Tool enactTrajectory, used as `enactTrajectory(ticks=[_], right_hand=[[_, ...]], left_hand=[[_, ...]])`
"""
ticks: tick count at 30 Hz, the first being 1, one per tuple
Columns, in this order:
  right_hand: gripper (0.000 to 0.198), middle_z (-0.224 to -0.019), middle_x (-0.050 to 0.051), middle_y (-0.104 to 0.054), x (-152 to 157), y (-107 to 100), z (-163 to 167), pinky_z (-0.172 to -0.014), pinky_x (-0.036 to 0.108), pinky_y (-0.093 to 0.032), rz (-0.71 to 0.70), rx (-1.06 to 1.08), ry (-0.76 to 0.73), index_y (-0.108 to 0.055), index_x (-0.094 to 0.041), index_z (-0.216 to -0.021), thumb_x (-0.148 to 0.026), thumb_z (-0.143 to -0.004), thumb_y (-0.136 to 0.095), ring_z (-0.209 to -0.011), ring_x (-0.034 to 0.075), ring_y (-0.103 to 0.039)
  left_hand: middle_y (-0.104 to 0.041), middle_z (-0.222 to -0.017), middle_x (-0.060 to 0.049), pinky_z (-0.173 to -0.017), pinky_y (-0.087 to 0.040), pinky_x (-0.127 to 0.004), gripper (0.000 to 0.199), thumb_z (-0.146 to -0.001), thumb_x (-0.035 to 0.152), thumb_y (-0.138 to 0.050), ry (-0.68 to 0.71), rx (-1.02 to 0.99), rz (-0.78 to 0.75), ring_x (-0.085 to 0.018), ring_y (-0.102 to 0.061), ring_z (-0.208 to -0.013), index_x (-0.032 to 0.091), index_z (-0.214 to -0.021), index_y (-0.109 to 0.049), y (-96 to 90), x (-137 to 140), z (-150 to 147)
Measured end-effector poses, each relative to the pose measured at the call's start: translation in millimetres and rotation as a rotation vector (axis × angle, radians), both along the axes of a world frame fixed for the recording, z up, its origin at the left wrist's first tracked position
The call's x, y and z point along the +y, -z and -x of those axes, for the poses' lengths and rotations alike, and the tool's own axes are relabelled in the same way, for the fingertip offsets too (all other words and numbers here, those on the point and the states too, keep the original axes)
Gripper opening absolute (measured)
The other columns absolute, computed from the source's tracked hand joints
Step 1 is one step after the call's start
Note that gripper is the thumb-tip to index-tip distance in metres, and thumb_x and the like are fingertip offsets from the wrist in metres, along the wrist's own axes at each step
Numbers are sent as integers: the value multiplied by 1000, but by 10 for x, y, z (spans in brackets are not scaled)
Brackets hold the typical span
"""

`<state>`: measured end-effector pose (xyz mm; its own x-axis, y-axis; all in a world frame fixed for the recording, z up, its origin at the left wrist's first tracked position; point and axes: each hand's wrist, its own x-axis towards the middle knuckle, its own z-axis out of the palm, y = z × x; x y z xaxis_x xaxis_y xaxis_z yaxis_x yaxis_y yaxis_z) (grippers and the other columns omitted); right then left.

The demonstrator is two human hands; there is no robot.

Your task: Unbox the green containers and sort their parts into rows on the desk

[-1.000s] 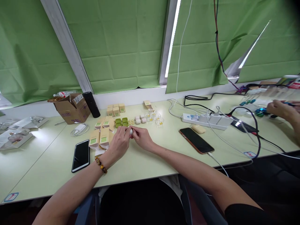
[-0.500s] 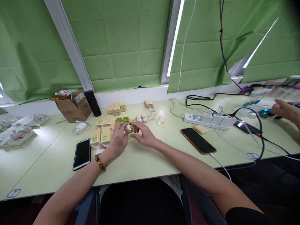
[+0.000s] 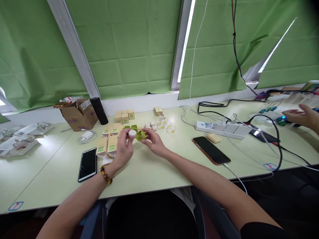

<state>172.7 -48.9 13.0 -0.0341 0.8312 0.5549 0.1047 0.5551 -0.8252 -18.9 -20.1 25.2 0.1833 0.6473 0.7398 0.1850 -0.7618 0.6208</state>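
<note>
Two bare hands work close together above the table, and we see each with its own piece. Left hand: thumb and fingers closed around a small white round piece, flat end facing up, held by the sides, which we'd guess leaves that end free. Right hand: fingers part-curled, thumb below, gripping a green case by its right side, hollow turned toward us, probably so the inside can be seen and reached. Piece and case sit side by side; whether they touch, we can't tell. Just behind, we note more green cases, pinkish-white pieces and clear cups with yellow inside, grouped by kind, likely for easy picking. Beige cartons stand beside the left hand, grouped too. Black phone, right, lies near the power strip, cable plugged in, presumably to charge. Far right, we spot a co-worker's hand, well apart; its hold is unclear.
</note>
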Motion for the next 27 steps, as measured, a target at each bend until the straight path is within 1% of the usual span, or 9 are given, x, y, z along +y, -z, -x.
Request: enactTrajectory(ticks=[3, 7, 9, 12, 15, 18, 20, 23, 27], right_hand=[[43, -120, 10, -72, 68, 28, -81, -101, 44, -60, 61, 113, -31, -58, -23, -124, -33, -86, -75, -113, 23, -71], [46, -120, 8, -71, 110, 90, -120, -94, 42, -61, 106, 96, -53, -57, -24, -120, -25, -78, -76, -106, 22, -73], [49, -124, 8, -69, 98, 129, -104, -94, 41, -60, 106, 6, -58, -57, -24, -123, -19, -77, -74, -103, 21, -73], [50, -126, 9, -70, 49, 151, -71, -100, 44, -56, -9, -269, -49, -63, -23, -123, -9, -75, -70, -111, 24, -70], [54, -117, 7, -74, -10, 118, -38, -103, 47, -51, -137, -577, 5, -67, -24, -115, 4, -69, -67, -115, 27, -64], [57, -110, 7, -75, -63, 83, -2, -95, 43, -52, -190, -772, 46, -65, -22, -115, 8, -67, -63, -108, 28, -62], [54, -110, 8, -73, -94, 72, 16, -87, 38, -52, -183, -822, 36, -62, -21, -117, 6, -70, -62, -102, 26, -63], [54, -117, 8, -69, -137, 51, 19, -78, 33, -50, -119, -842, 0, -57, -21, -119, 4, -72, -63, -96, 22, -65], [57, -119, 8, -66, -186, -38, -10, -75, 33, -49, -53, -914, -15, -55, -21, -119, 0, -69, -72, -93, 23, -66]], left_hand=[[-68, -122, -13, -90, -59, -35, 39, -102, 49, -62, 71, -226, 168, -21, -67, -103, 19, -127, -63, -38, 100, 39], [-70, -129, -13, -110, -55, -45, 45, -95, 51, -72, 349, -440, 438, -22, -69, -116, 19, -126, -66, -57, 199, 42], [-70, -130, -13, -116, -52, -50, 41, -95, 46, -74, 451, -498, 518, -23, -69, -121, 19, -125, -67, -59, 199, 32], [-70, -131, -14, -120, -49, -54, 35, -96, 39, -73, 537, -538, 598, -25, -68, -126, 18, -124, -66, -77, 155, 25], [-71, -130, -16, -120, -50, -57, 32, -97, 34, -71, 589, -552, 656, -28, -69, -126, 17, -124, -65, -103, 112, 26], [-71, -130, -17, -120, -50, -59, 31, -98, 33, -68, 603, -533, 671, -30, -69, -128, 17, -124, -65, -116, 94, 31], [-71, -131, -18, -121, -49, -59, 31, -99, 34, -67, 605, -510, 673, -30, -68, -130, 17, -124, -65, -116, 90, 37], [-70, -132, -18, -121, -48, -60, 32, -100, 36, -66, 603, -474, 655, -31, -66, -132, 17, -126, -65, -113, 88, 48], [-70, -132, -18, -122, -48, -60, 34, -101, 36, -64, 613, -463, 646, -31, -66, -132, 17, -130, -63, -115, 88, 56]])
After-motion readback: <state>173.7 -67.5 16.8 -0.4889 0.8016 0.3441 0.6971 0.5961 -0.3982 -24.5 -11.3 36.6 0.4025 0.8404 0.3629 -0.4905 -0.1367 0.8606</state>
